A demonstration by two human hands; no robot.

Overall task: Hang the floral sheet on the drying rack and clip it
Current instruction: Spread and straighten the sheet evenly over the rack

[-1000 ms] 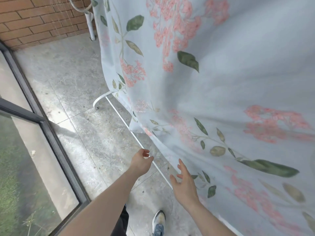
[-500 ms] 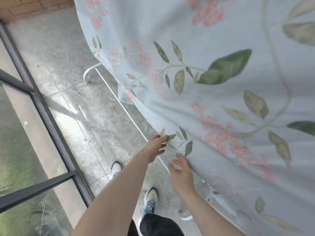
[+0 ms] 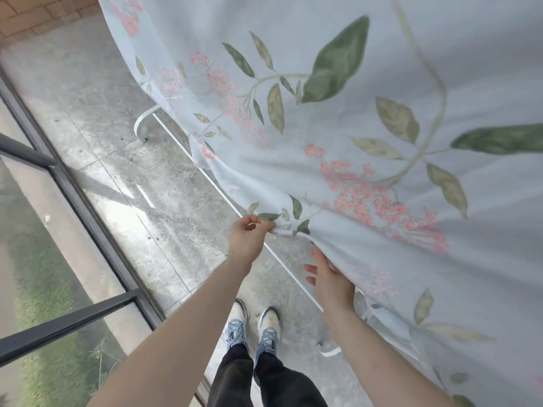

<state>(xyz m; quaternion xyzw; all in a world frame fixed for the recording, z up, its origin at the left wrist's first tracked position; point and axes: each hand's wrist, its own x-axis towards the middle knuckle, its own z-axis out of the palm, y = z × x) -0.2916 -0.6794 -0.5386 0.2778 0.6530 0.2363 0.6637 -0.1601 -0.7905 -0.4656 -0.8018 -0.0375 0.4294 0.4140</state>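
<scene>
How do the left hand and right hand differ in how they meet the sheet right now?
The left hand has its fingers curled, pinching a bunched bit of the sheet at its lower edge; the right hand has straighter fingers against the cloth, some of them hidden behind it. The left hand sits higher in the view and left of the white rack bar; the right hand is lower, right of it. Both touch the same lower edge.

Sunlit grey stone floor (image 3: 123, 160), dark-framed glass door (image 3: 79, 312), brick wall (image 3: 35, 16).

Matt cloth sheet (image 3: 338, 136) (thin); glossy white-painted rack (image 3: 223, 192); mottled stone floor (image 3: 97, 92)
</scene>
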